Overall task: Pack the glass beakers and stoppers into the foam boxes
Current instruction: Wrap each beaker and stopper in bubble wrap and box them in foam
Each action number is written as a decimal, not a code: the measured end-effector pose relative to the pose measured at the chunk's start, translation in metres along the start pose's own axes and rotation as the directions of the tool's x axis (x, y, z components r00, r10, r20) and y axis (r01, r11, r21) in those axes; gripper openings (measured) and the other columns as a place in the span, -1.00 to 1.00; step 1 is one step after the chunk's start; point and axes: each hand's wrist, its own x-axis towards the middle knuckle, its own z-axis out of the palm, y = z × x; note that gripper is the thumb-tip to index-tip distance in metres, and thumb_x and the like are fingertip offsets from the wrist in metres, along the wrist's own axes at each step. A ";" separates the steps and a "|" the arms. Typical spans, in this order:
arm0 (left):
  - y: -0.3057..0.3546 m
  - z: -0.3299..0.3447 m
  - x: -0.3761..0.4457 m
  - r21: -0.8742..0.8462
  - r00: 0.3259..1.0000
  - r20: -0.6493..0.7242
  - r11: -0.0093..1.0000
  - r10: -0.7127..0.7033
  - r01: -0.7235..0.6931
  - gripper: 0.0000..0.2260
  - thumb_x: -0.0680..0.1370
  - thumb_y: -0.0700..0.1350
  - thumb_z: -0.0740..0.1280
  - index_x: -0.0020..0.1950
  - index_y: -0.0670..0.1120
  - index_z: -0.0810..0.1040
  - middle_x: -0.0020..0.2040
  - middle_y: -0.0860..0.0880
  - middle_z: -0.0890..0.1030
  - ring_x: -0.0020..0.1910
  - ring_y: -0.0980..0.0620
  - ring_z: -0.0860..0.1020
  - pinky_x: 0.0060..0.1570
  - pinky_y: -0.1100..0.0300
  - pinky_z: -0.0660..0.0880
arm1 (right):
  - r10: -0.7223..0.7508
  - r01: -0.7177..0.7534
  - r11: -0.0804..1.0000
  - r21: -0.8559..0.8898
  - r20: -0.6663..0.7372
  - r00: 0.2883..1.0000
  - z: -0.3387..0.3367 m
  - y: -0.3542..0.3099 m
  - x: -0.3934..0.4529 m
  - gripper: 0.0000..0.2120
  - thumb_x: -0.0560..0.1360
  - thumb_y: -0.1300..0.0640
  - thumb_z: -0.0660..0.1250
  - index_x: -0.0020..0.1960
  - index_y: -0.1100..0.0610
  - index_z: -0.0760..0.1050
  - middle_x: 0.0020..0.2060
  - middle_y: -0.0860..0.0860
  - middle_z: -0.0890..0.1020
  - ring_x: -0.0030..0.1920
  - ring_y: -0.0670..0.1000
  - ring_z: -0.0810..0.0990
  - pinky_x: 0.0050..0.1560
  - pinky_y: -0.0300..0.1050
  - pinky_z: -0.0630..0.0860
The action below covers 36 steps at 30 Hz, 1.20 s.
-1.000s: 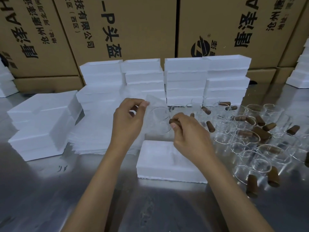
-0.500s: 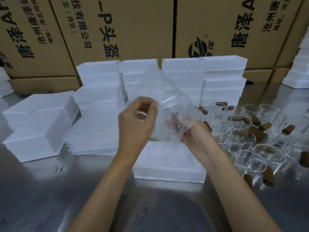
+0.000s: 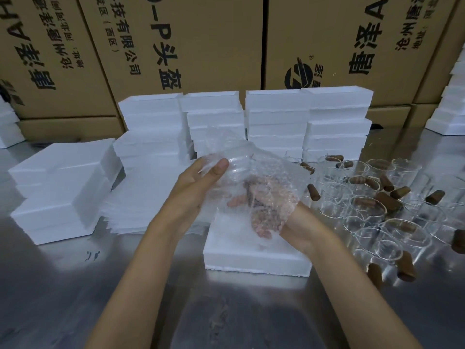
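Observation:
My left hand point(image 3: 198, 182) pinches the upper edge of a clear bubble-wrap bag point(image 3: 274, 170) between thumb and fingers. My right hand point(image 3: 297, 222) is pushed inside that bag and shows through the plastic, closed around a brown stopper point(image 3: 254, 197); a glass beaker seems to lie in the bag too, hard to make out. Both hands hover over a white foam box point(image 3: 251, 258) lying flat on the steel table. Several empty glass beakers point(image 3: 364, 210) and loose brown stoppers point(image 3: 405, 268) crowd the table to the right.
Stacks of white foam boxes point(image 3: 276, 117) stand behind the hands, more foam pieces point(image 3: 60, 192) at the left and a pile of flat bubble bags point(image 3: 151, 197) beside them. Big cardboard cartons point(image 3: 201, 46) wall off the back. The steel tabletop point(image 3: 75, 285) is bare in front.
The bubble-wrap bag went from raised to lowered over the foam box. My right hand has gone deeper into the bag with the stopper; my left hand shifted to the bag's top edge.

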 end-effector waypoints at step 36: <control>-0.022 0.046 0.003 0.215 0.991 0.072 0.968 0.115 -0.128 -0.44 0.35 -0.19 0.60 0.24 0.03 0.41 0.21 -0.01 0.58 0.19 0.06 0.56 0.11 0.23 0.53 | -0.480 0.142 0.850 -0.508 -0.633 0.607 -0.019 -0.006 0.015 -0.67 0.45 0.07 0.49 -0.38 0.06 0.41 -0.54 -0.19 0.48 -0.51 -0.22 0.46 -0.46 -0.33 0.43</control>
